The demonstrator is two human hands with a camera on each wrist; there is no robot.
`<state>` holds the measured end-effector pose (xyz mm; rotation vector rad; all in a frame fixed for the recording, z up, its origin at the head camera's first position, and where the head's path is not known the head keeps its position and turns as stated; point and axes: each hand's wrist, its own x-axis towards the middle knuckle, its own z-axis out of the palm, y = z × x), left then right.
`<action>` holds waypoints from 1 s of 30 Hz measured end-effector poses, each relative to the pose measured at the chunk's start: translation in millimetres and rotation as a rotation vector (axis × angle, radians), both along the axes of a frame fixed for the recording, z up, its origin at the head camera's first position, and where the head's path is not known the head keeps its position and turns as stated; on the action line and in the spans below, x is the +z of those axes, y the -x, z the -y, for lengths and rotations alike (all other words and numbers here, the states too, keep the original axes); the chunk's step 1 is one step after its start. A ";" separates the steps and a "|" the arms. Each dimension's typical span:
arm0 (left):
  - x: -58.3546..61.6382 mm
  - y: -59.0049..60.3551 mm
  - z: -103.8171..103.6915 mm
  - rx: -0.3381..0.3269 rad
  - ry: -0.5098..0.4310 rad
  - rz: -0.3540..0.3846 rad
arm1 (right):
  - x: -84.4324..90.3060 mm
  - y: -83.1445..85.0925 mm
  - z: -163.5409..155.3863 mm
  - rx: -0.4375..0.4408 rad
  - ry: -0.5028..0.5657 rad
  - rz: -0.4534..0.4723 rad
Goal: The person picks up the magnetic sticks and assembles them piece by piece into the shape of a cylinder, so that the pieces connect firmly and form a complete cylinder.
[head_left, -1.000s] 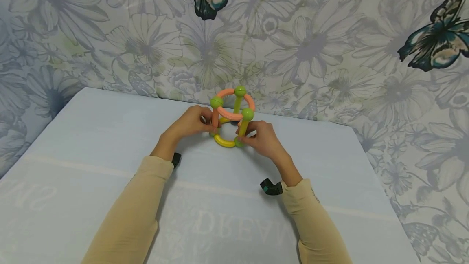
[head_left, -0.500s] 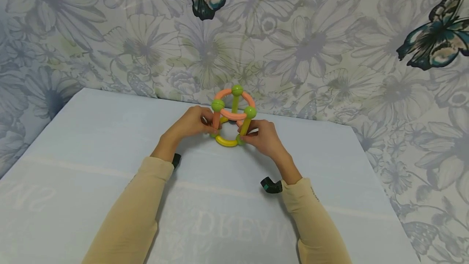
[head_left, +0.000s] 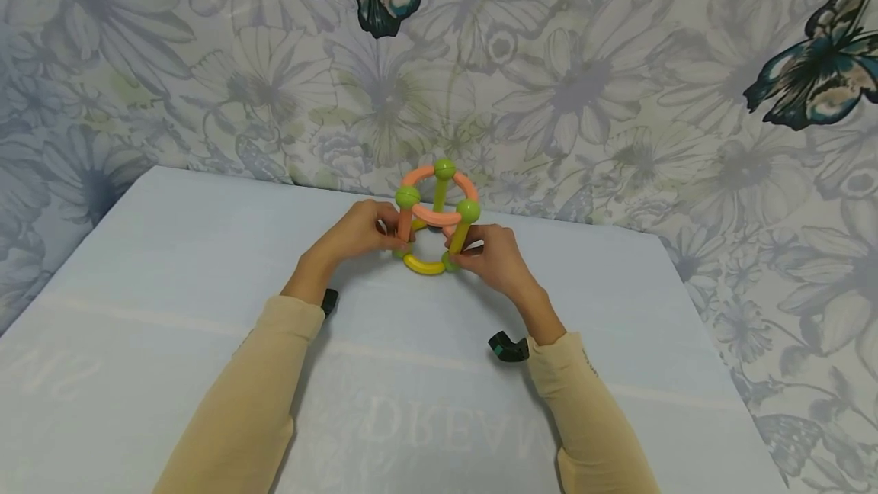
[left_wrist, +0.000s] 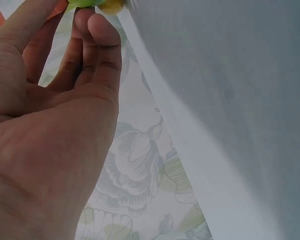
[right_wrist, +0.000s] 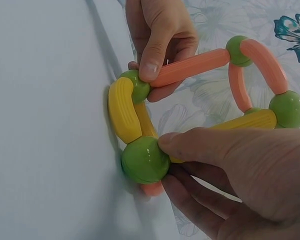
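Note:
A ball-and-rod building toy stands upright near the back of the table. Its top ring joins green balls [head_left: 469,210] with curved orange rods [head_left: 437,216]; below is a ring with curved yellow rods [head_left: 424,265]. My left hand [head_left: 360,227] pinches the straight orange rod [right_wrist: 190,69] low down, thumb right at the green ball [right_wrist: 135,86] at its foot. On the other side, my right hand [head_left: 494,254] pinches the straight yellow rod [right_wrist: 250,120] beside its lower green ball [right_wrist: 146,160]. In the left wrist view, the toy is mostly cut off at the top.
The table [head_left: 206,265] has a pale cover with faint printed lettering. Just behind its far edge rises a wall [head_left: 576,97] patterned with flowers and butterflies. A black camera piece [head_left: 509,347] sticks out at the right wrist, another [head_left: 331,301] at the left.
During the first half second the toy turned slightly between the hands, its front balls shifting a little right and the rear ball left. Since then it has stayed almost still, both hands keeping hold.

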<state>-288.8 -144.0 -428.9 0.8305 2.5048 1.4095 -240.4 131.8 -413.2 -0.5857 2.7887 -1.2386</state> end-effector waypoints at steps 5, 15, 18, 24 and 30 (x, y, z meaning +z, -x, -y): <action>-1.0 -1.3 -0.1 0.002 0.025 -0.002 | -0.3 -1.2 0.4 0.006 0.002 0.015; -0.4 1.5 2.6 0.010 0.039 0.020 | 2.9 0.4 -0.8 0.020 -0.013 0.059; -1.2 1.0 4.0 0.014 0.038 0.045 | 4.4 0.6 -6.1 0.021 -0.047 0.074; -1.1 -2.4 7.3 0.025 0.051 0.088 | 8.6 0.4 -17.5 0.029 -0.092 0.074; -2.6 -2.9 11.3 -0.018 0.046 0.076 | 8.9 -0.3 -21.9 0.040 -0.148 0.070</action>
